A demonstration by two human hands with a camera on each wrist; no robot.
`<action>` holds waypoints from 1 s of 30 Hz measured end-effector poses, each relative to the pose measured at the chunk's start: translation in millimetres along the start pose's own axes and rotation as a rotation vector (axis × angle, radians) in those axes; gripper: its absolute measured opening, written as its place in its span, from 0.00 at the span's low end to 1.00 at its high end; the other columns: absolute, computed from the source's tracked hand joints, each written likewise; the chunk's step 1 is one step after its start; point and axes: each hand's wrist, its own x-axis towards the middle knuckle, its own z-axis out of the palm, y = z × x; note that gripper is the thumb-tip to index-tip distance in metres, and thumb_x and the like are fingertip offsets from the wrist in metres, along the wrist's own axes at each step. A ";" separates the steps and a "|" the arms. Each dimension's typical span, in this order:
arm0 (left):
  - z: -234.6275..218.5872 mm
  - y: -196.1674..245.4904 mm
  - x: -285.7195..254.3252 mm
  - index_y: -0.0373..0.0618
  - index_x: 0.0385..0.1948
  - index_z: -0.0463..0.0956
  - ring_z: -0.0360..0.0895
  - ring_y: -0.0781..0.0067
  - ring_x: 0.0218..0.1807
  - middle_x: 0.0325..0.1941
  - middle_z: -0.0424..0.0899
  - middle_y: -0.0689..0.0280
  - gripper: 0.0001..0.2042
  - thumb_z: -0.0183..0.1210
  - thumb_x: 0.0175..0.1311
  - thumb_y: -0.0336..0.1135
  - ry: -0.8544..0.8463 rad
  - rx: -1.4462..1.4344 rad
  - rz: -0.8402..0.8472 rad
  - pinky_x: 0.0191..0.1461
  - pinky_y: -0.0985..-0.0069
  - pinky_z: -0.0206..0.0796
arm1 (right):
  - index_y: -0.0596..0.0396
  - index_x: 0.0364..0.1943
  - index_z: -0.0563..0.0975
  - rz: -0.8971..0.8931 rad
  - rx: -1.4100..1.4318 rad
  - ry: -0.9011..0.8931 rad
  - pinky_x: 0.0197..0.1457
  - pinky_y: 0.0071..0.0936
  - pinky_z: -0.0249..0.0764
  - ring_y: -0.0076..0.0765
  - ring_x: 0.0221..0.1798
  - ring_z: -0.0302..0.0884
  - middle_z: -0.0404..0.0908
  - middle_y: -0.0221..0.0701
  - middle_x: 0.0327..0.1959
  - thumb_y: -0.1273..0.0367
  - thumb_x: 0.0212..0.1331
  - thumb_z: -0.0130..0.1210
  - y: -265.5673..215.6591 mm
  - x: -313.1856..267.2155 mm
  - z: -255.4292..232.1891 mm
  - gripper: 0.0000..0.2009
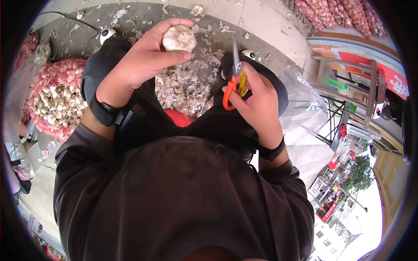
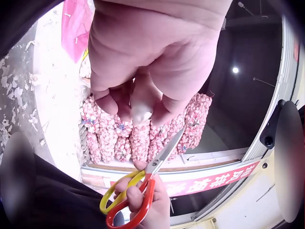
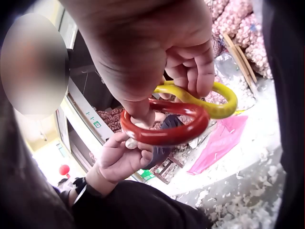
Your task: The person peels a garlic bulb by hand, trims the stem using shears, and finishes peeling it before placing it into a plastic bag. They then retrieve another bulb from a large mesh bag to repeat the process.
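Observation:
In the head view my left hand (image 1: pixel 141 58) grips a whole garlic bulb (image 1: pixel 179 39) between thumb and fingers, its pale papery skin on. The palm hides most of that bulb in the left wrist view, where only a white part (image 2: pixel 141 112) shows between the fingers. My right hand (image 1: pixel 261 100) holds scissors (image 1: pixel 237 67), with thumb and fingers in the loops, to the right of the bulb and apart from it. One handle loop is red-orange (image 3: pixel 167 136), the other yellow (image 3: pixel 224 109). In the left wrist view the blades (image 2: pixel 164 152) lie close together, pointing up toward the bulb.
Garlic skins and trimmings (image 1: pixel 183 87) cover the floor between the knees. An open red mesh sack (image 1: pixel 58 71) of trimmed garlic stands at the left. Clear plastic (image 1: pixel 300 93) lies by the right knee. Full garlic sacks (image 1: pixel 339 15) are stacked at upper right, near a metal frame (image 1: pixel 370 87).

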 end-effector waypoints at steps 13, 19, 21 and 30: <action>-1.7 -1.9 -6.2 0.46 0.65 0.62 0.77 0.75 0.51 0.48 0.76 0.70 0.34 0.64 0.53 0.20 -0.065 -0.127 0.074 0.55 0.79 0.69 | 0.50 0.44 0.73 0.247 -0.372 -0.484 0.26 0.36 0.71 0.45 0.24 0.79 0.79 0.33 0.20 0.67 0.50 0.64 -34.5 -80.5 -85.0 0.17; -5.2 -0.9 -11.0 0.46 0.66 0.61 0.79 0.73 0.51 0.50 0.77 0.68 0.33 0.61 0.55 0.21 -0.083 -0.141 0.083 0.53 0.78 0.71 | 0.50 0.45 0.71 0.435 -0.348 -0.729 0.34 0.46 0.72 0.54 0.34 0.80 0.81 0.43 0.26 0.66 0.56 0.60 -23.6 -126.3 -61.8 0.15; -3.5 1.0 -13.0 0.45 0.65 0.62 0.79 0.74 0.50 0.50 0.77 0.68 0.32 0.61 0.57 0.22 -0.075 -0.136 0.075 0.53 0.78 0.71 | 0.51 0.45 0.70 0.436 -0.375 -0.741 0.34 0.46 0.72 0.54 0.34 0.80 0.80 0.43 0.26 0.66 0.56 0.60 -27.9 -128.2 -54.7 0.15; -3.4 4.4 -13.2 0.41 0.56 0.72 0.76 0.84 0.36 0.38 0.79 0.72 0.21 0.62 0.63 0.37 -0.074 -0.044 0.029 0.42 0.83 0.70 | 0.51 0.39 0.73 0.249 -0.422 -0.753 0.32 0.44 0.72 0.50 0.31 0.79 0.79 0.38 0.23 0.64 0.51 0.63 -21.8 -106.5 -49.2 0.14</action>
